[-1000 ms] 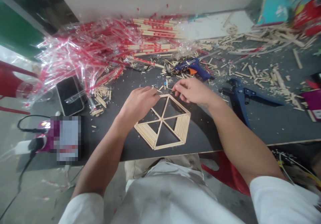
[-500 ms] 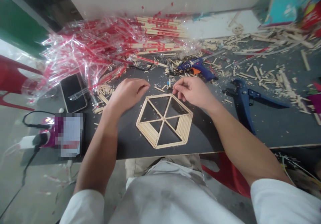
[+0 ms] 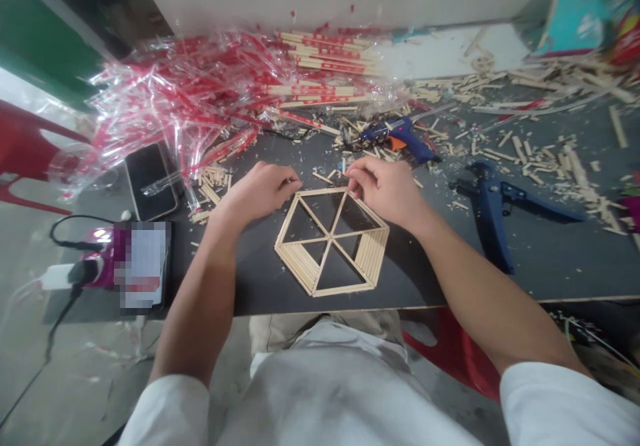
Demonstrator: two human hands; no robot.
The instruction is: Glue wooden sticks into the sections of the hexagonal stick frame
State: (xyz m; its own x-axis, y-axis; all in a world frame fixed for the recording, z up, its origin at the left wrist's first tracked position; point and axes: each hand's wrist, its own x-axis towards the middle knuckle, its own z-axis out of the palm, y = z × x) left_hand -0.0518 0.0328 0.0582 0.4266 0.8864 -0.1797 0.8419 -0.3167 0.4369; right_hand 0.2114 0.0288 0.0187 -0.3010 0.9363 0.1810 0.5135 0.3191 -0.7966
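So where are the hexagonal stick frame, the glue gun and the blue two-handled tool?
Hexagonal stick frame (image 3: pixel 331 237): head view, on its central hub.
Glue gun (image 3: pixel 407 137): head view, on its blue body.
Blue two-handled tool (image 3: pixel 490 199): head view, on its broad arm.

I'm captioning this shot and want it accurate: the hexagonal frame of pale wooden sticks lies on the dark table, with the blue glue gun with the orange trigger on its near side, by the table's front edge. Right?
Not quite: the head view shows the blue glue gun with the orange trigger beyond the hexagonal frame of pale wooden sticks, on its far side.
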